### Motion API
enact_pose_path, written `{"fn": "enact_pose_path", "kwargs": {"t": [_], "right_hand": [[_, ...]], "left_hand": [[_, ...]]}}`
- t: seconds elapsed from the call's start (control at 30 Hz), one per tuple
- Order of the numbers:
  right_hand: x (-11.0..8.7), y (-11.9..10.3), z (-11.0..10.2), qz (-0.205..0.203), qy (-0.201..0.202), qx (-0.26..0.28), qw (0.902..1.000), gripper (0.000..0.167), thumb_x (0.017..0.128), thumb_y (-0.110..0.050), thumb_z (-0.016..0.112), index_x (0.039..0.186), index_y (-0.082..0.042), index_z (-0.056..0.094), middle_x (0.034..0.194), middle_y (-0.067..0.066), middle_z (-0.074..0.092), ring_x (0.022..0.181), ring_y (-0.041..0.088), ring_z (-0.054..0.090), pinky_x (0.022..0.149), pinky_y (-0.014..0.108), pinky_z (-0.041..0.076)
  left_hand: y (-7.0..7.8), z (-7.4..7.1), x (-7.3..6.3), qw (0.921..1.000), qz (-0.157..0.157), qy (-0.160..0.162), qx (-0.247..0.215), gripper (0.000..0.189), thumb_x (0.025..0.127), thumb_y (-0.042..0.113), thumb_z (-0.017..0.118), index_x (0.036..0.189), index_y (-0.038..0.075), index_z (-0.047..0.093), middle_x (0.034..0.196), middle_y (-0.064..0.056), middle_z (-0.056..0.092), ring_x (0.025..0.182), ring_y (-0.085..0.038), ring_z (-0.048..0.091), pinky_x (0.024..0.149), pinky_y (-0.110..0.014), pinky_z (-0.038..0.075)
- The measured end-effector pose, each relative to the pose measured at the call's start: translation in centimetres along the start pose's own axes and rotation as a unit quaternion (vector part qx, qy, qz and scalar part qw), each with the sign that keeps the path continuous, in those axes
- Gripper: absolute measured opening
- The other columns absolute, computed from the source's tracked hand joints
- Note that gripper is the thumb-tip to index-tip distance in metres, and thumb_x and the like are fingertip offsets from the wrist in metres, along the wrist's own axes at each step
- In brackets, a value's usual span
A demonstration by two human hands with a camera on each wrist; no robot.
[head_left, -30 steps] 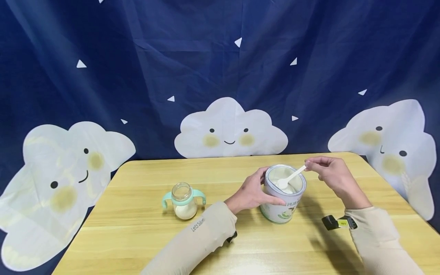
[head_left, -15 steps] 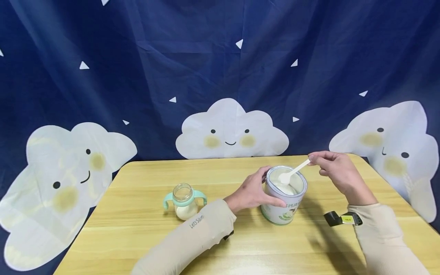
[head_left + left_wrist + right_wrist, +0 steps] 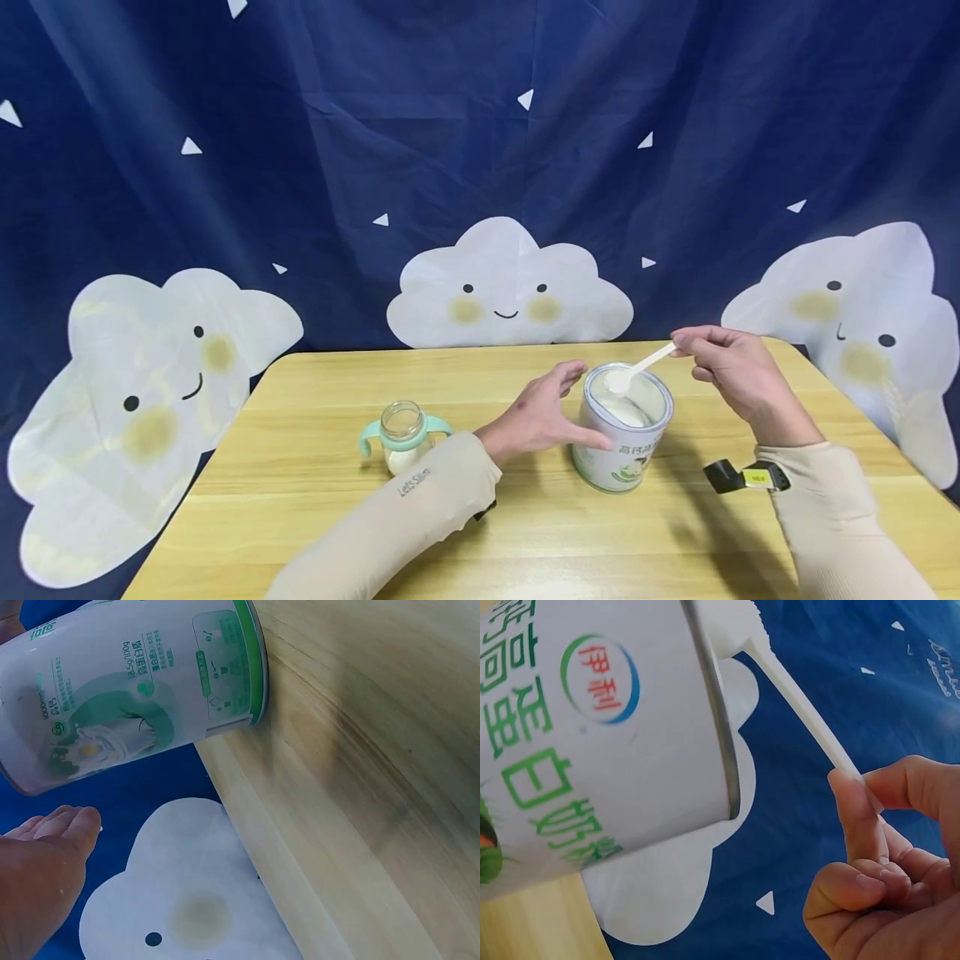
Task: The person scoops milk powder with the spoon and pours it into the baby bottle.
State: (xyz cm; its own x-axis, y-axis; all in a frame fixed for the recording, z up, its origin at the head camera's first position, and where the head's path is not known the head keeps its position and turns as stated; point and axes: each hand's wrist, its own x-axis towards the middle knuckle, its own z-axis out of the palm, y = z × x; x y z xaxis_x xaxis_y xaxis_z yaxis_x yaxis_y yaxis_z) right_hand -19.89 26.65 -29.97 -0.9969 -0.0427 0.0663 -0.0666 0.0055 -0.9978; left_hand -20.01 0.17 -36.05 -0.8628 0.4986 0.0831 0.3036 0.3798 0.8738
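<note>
My right hand pinches the end of a white scoop between thumb and fingertips. Its bowl, heaped with white powder, is at the mouth of the milk powder can. The can is white and green, stands upright on the table, and holds more powder inside. Beside it on the left is my left hand, fingers spread and thumb overlapping the can's front in the head view. A gap shows between that hand and the can in the left wrist view.
A baby bottle with mint-green handles stands uncapped on the left of the wooden table, pale contents at its bottom, partly behind my left sleeve. A dark blue curtain with clouds hangs behind the far edge.
The scoop has risen out of the powder to the can's mouth, my right hand moving slightly up. My left hand has let go of the can and drawn a little to the left.
</note>
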Motion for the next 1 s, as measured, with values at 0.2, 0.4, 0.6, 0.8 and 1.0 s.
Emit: {"fn": "enact_pose_path", "kwargs": {"t": [0.2,0.4,0.6,0.8,1.0], "right_hand": [[0.0,0.1,0.6,0.004,-0.003,0.016,0.9999,0.025,0.096,-0.003,0.063,0.083,-0.019,0.076,0.08,-0.006,0.07,0.057,0.003,0.045,0.055,0.013,0.045],[0.1,0.0,1.3,0.003,-0.003,0.011,0.9999,0.023,0.096,-0.004,0.064,0.083,-0.019,0.076,0.079,-0.006,0.07,0.057,0.004,0.044,0.054,0.014,0.044],[0.4,-0.3,2.2,-0.007,-0.009,0.015,0.9998,0.023,0.096,-0.004,0.064,0.083,-0.018,0.076,0.077,-0.005,0.07,0.054,0.003,0.041,0.05,0.014,0.039],[0.6,-0.3,2.7,-0.006,-0.011,0.02,0.9997,0.024,0.096,-0.002,0.063,0.082,-0.017,0.075,0.077,-0.005,0.07,0.055,0.004,0.041,0.05,0.015,0.039],[0.7,-0.3,3.3,-0.001,-0.009,0.007,0.9999,0.021,0.096,-0.004,0.065,0.083,-0.018,0.075,0.077,-0.006,0.07,0.056,0.005,0.042,0.052,0.015,0.041]], "left_hand": [[-0.3,-0.6,-0.4,1.0,-0.002,0.003,-0.004,0.106,0.066,0.029,0.096,0.153,0.012,0.037,0.155,-0.001,0.041,0.14,-0.019,0.041,0.112,-0.031,0.037],[-0.4,-1.2,-0.9,1.0,0.002,0.005,-0.005,0.105,0.067,0.028,0.095,0.153,0.01,0.037,0.155,-0.002,0.042,0.14,-0.021,0.041,0.113,-0.032,0.037],[-0.6,-2.1,-1.2,0.9997,0.016,0.01,-0.014,0.103,0.068,0.024,0.095,0.152,0.007,0.037,0.154,-0.006,0.043,0.14,-0.022,0.041,0.113,-0.031,0.036],[-0.9,-3.0,-1.5,0.9996,0.021,0.013,-0.016,0.099,0.069,0.023,0.094,0.15,0.005,0.039,0.152,-0.006,0.045,0.139,-0.021,0.043,0.113,-0.03,0.036],[-0.9,-3.9,-1.8,0.9995,0.014,0.019,-0.018,0.1,0.069,0.024,0.094,0.15,0.006,0.039,0.152,-0.005,0.046,0.139,-0.02,0.043,0.114,-0.031,0.035]]}}
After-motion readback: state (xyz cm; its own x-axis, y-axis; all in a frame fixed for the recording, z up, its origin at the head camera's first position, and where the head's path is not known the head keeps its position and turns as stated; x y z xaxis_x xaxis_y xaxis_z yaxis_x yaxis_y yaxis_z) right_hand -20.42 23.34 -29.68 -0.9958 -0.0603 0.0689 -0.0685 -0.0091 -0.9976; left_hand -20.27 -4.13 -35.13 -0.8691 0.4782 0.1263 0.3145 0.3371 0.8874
